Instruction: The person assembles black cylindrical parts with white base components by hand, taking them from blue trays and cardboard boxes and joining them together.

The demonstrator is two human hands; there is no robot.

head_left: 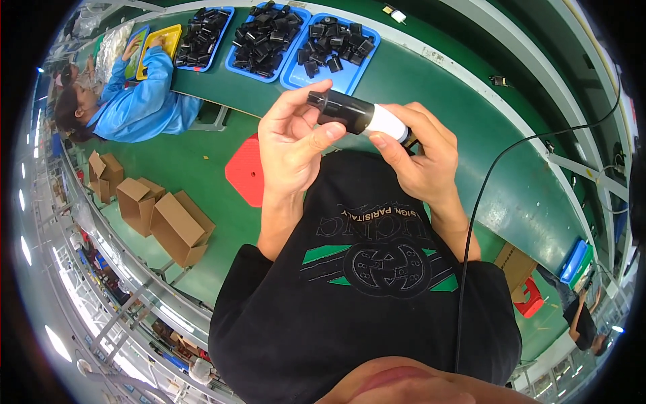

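Just above my chest I hold a black-and-white cylindrical device [356, 116] sideways between both hands. Its glossy black part, with a small notched tip, points left; the white part is on the right. My left hand [293, 135] is closed about the black end, thumb below and forefinger above. Around the white end my right hand [427, 148] is wrapped, its thumb pressed along the lower side. A bit of black shows under the right fingers; what it is I cannot tell. Beyond my hands lies a blue tray [363, 75] with several black plastic parts [334, 44].
Two more blue trays [286, 73] of black parts stand farther left on the green table [437, 81]. A co-worker in a blue smock [145, 108] sits beside a yellow tray [143, 66]. A black cable [501, 158] hangs at right. A red stool [243, 174] and cardboard boxes [180, 225] are at left.
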